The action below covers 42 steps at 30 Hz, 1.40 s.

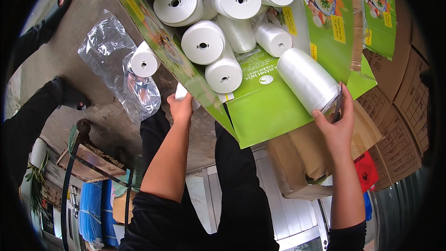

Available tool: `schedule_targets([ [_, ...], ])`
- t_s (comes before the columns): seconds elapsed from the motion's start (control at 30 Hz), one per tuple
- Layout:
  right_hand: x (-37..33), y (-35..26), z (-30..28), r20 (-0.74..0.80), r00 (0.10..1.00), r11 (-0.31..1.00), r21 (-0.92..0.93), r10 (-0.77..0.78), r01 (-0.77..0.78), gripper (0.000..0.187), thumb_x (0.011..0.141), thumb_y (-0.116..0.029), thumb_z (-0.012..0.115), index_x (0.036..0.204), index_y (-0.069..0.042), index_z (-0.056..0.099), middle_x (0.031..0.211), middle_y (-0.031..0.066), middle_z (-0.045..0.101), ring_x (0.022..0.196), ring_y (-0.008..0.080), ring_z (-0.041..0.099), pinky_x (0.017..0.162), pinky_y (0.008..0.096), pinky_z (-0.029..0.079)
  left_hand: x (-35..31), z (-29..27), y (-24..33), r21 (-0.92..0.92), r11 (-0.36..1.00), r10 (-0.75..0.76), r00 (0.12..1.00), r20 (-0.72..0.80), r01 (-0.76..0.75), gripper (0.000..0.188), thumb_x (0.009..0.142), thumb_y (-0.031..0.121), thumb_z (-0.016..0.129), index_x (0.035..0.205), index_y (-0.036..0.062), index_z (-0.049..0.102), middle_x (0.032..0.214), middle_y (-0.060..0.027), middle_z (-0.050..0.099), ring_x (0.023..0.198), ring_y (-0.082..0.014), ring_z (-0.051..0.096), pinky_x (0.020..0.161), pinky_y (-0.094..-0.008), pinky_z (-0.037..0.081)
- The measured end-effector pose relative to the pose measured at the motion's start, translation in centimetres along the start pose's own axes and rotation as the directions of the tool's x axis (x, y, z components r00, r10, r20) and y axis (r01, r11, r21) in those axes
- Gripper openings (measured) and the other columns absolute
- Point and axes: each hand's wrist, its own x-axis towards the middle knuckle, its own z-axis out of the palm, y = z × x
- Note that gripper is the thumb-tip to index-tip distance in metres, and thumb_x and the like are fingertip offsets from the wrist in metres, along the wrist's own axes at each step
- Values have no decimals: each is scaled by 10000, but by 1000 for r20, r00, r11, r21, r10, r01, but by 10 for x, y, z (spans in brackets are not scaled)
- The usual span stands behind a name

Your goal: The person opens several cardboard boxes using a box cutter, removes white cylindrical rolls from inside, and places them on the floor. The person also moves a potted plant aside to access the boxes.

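A green printed cardboard box (260, 123) holds several white spools of shiny thread, among them one spool (203, 42) with its end face up. Near the box's right edge, my right hand (338, 123) is closed on the lower end of a large white thread spool (307, 78), lying tilted on the flap. A thin dark tool (338, 104) is also in that hand, its kind unclear. Outside the box's left wall, my left hand (180, 108) is closed on a white object (181, 92), mostly hidden by the wall and fingers.
On the concrete floor at left lie a clear plastic bag (109, 51) and another white spool (145, 61). An open brown carton (297, 167) stands below the green box. Stacked brown cartons (395, 125) line the right. Another person's dark-clad legs (37, 97) are at far left.
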Motion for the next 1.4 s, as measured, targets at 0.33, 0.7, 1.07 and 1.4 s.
schedule_targets([
  [0.33,6,-9,-17,262,926,874,336,271,-351,868,744,-35,777,1491,-50,334,1280,113,581,768,75,580,492,198,479,81,41,12,444,893,140,983,-117,-75,718,804,410,758,1309,-1,454,1220,-262,617,1140,-403,599,964,-437,458],
  [0.7,-6,-30,-28,348,927,777,542,138,-319,932,705,-84,815,1499,-69,329,1268,78,577,609,26,480,455,187,412,-49,-56,41,67,852,524,848,-85,-520,450,951,242,650,1294,-16,515,1232,-172,598,1045,-240,598,923,-355,469],
  [1.07,-55,-102,-11,346,929,800,591,-134,-104,1003,651,-115,876,1488,-51,327,1240,65,544,665,28,489,523,175,398,-253,-120,125,-448,878,436,666,605,-169,551,958,298,664,1358,-39,489,1139,-200,662,958,-256,692,806,-345,562],
  [1.4,-112,-125,82,242,963,843,489,117,-225,575,813,-161,820,1291,2,545,1134,89,657,843,75,591,686,167,453,-182,-196,66,-631,760,169,891,422,155,729,903,490,652,1403,5,436,1293,-143,599,1183,-271,603,1013,-444,489],
])
